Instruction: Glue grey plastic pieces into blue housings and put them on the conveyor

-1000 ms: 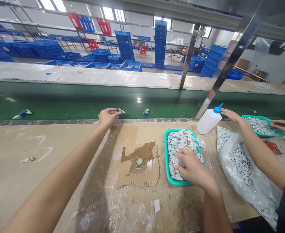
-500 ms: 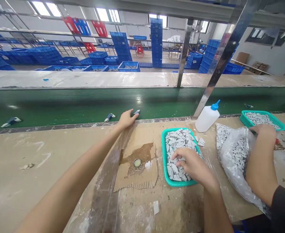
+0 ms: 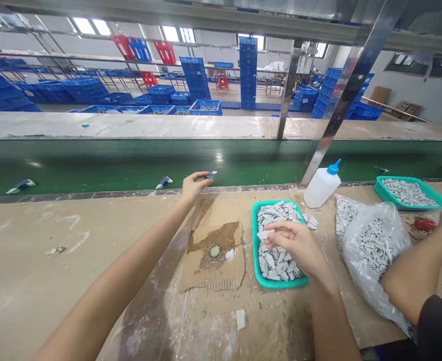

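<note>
At the near edge of the green conveyor belt (image 3: 131, 173), my left hand (image 3: 195, 186) pinches a small dark-blue and white part (image 3: 210, 175) between thumb and fingers. My right hand (image 3: 298, 243) is over a teal basket (image 3: 255, 253) full of small light-grey plastic pieces (image 3: 277, 268). Its thumb and fingertips grip one light-grey piece (image 3: 265, 234). In front of me lies a torn cardboard sheet (image 3: 226, 281) with a wet brown stain and a small round cap-like object (image 3: 215, 251) on it. Another blue and white part (image 3: 164, 182) rests on the belt to the left.
A white squeeze bottle (image 3: 321, 188) with a blue nozzle stands beside a metal post (image 3: 332, 125). To the right are a plastic bag of grey pieces (image 3: 375, 245), a second teal basket (image 3: 388, 198) and a co-worker's arm (image 3: 418, 281). Blue crates (image 3: 248, 75) are stacked beyond the belt.
My left fingers have closed on the blue and white part. My right hand has taken up a grey piece from the basket. The co-worker's hand has moved right, away from the second basket.
</note>
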The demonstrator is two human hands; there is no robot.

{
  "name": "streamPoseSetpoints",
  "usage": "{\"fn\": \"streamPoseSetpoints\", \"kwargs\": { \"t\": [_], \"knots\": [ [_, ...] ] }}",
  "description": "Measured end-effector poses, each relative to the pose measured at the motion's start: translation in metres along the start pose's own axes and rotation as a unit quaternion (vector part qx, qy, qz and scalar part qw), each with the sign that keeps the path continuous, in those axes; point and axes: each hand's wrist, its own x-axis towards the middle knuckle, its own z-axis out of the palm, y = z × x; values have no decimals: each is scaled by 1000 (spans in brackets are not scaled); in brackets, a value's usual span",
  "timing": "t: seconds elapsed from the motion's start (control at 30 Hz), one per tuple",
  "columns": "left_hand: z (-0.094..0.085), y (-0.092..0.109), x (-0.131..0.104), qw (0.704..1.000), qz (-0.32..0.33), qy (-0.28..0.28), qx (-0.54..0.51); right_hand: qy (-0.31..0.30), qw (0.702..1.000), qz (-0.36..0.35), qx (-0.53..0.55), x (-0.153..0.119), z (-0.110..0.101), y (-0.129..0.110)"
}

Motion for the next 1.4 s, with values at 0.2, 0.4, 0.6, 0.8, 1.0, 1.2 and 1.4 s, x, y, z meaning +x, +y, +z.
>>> {"fn": "streamPoseSetpoints", "kwargs": {
  "t": [0.2, 0.4, 0.6, 0.8, 1.0, 1.2, 1.4],
  "knots": [
    [-34, 0, -75, 991, -27, -62, -113, 6, 996, -13, 87, 5, 24, 9],
    [-67, -12, -129, 986, -71, -58, -143, -31, 998, -17, 59, 6, 56, 16],
    [-81, -21, -143, 936, -148, -140, -288, -52, 995, -61, -63, 6, 91, 34],
    [-91, -25, -139, 930, -117, -126, -325, 66, 931, -238, -271, 1, 108, 60],
    [-89, -31, -137, 917, -101, -119, -368, 74, 828, -369, -416, 6, 113, 71],
    [-88, -30, -141, 903, -102, -161, -385, 72, 774, -380, -501, 9, 112, 77],
    [-84, -39, -141, 907, -92, -185, -368, 78, 756, -383, -526, 8, 114, 75]
  ]
}}
